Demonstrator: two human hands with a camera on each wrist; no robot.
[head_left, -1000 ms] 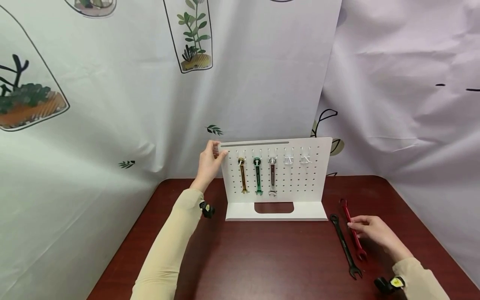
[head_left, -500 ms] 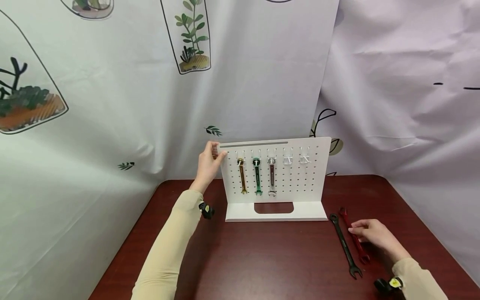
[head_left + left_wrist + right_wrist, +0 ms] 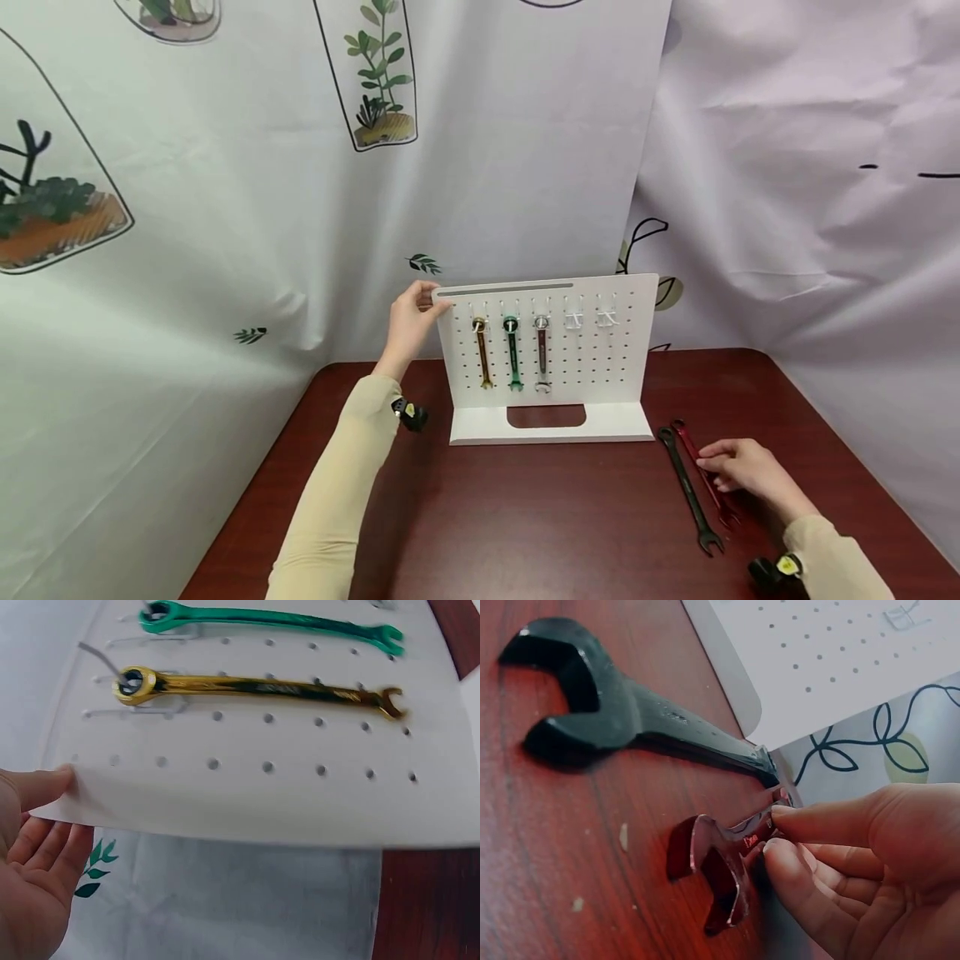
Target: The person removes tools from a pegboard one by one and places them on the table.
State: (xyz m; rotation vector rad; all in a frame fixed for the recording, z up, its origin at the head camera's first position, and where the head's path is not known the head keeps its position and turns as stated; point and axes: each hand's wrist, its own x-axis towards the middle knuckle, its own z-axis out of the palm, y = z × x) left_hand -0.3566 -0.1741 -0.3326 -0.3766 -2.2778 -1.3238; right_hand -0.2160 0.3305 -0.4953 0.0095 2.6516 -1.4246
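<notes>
A white pegboard stand point(image 3: 570, 375) stands upright on the table, and my left hand point(image 3: 408, 325) pinches its upper left corner, thumb in front and fingers behind. On its hooks hang a gold wrench point(image 3: 255, 686), a green wrench point(image 3: 277, 620) and a dark red-brown wrench with silvery ends point(image 3: 542, 350). Right of the stand, my right hand point(image 3: 750, 471) pinches a red wrench point(image 3: 712, 862) between thumb and index finger, low over the table. Its open end faces the right wrist camera. A black wrench point(image 3: 675, 727) lies just left of it.
Two clear hooks point(image 3: 574, 319) on the board's right side hold no wrench. The dark red tabletop point(image 3: 555, 517) carries the stand. A pale curtain point(image 3: 525, 167) with plant drawings hangs close behind the table and on both sides.
The red wrench has shifted slightly nearer the person, and its far end has swung left toward the black wrench's ring end. The left hand still holds the board's corner.
</notes>
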